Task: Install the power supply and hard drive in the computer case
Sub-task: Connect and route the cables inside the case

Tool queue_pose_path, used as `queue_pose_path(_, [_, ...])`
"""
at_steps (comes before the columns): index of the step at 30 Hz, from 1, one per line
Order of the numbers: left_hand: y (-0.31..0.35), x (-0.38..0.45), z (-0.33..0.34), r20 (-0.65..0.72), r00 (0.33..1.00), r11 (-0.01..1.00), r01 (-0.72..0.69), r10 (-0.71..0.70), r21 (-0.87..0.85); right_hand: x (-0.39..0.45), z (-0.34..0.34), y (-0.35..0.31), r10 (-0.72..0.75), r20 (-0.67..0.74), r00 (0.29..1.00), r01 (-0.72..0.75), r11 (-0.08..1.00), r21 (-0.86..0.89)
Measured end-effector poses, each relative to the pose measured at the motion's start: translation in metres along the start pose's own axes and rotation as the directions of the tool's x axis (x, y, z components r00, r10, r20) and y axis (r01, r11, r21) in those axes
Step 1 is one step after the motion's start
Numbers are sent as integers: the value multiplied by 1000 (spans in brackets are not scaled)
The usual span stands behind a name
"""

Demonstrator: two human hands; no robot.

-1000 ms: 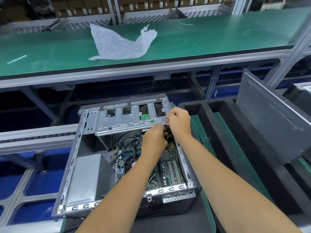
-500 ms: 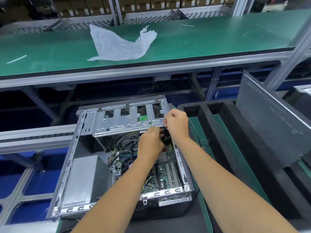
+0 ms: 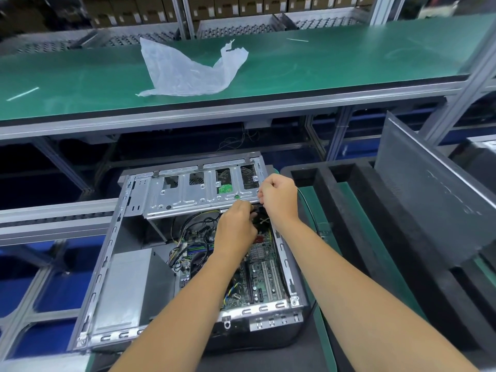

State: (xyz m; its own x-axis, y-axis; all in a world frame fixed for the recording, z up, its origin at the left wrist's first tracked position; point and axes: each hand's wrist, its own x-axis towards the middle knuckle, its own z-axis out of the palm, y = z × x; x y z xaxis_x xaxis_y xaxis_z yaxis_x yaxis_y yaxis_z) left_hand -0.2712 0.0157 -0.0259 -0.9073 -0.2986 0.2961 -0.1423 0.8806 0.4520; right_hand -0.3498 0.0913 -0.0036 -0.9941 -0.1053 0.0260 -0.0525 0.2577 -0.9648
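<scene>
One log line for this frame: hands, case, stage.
left hand: on cables below drive cage | right hand: curled at cage's right end, grip unclear | computer case: open | power supply: seated

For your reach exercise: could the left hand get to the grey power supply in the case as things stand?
Probably yes. The power supply lies uncovered in the open case, on the left hand's own side; only a few cables lie between.

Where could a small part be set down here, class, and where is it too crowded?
Free: the green bench top right of the crumpled clear plastic bag. Crowded: inside the open grey computer case, where both hands work among cables.
</scene>
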Motion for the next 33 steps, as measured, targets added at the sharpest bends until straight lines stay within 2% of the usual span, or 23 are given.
queue_pose_path(12, [0,1,3,21,999,999,37,-37,-13,1,0,1,-2,-2,1000,2,1000,-19])
queue_pose_path(19, [3,0,0,9,1000,998,-21,21,61,-1,0,0,-1,6,1000,1,1000,-9])
queue_pose_path(24, [2,0,0,68,995,988,-78,69,132,-1,0,1,-13,5,1000,13,1000,-13])
queue_pose_path(33, [6,1,-1,33,998,990,-50,46,128,1,0,2,-3,1,1000,3,1000,9])
